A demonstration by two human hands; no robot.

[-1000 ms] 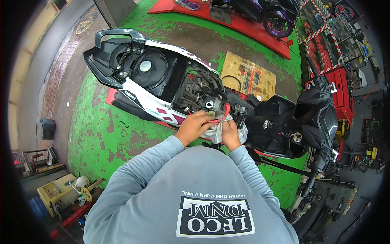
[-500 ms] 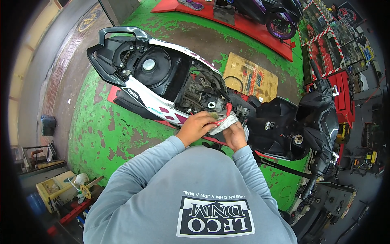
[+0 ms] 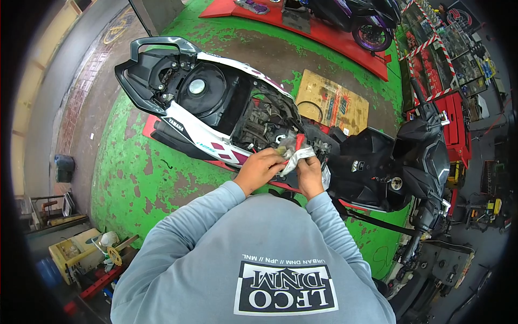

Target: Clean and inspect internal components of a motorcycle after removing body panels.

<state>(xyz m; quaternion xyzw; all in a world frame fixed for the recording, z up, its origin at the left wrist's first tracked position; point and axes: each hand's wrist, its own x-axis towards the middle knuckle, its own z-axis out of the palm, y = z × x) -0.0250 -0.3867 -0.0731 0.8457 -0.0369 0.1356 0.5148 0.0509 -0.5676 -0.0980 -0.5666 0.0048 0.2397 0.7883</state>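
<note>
My left hand (image 3: 260, 171) is closed, its fingertips on a small greyish part with a yellowish side (image 3: 281, 152), mostly hidden by fingers and cloth. In my right hand (image 3: 310, 177) is a white rag (image 3: 294, 161) with red strips, its fingers closed on the cloth and pressing it against the part. Both hands meet just over the near side of a white and maroon scooter (image 3: 220, 147). Beyond them lies its uncovered engine bay (image 3: 264, 121), with a pale round-edged opening (image 3: 279, 139) close to the part.
The scooter's black storage bucket (image 3: 202, 94) lies open to the left, its handlebar end (image 3: 426, 156) to the right. Cardboard (image 3: 334, 102) lies on the green floor behind it. Another motorcycle (image 3: 350, 21) stands on a red platform (image 3: 318, 48). A red cabinet (image 3: 456, 121) stands at right.
My right hand has shifted slightly up and turned, with the rag bunched differently around the greyish part. More of the part shows above the rag. My left hand has barely moved.
</note>
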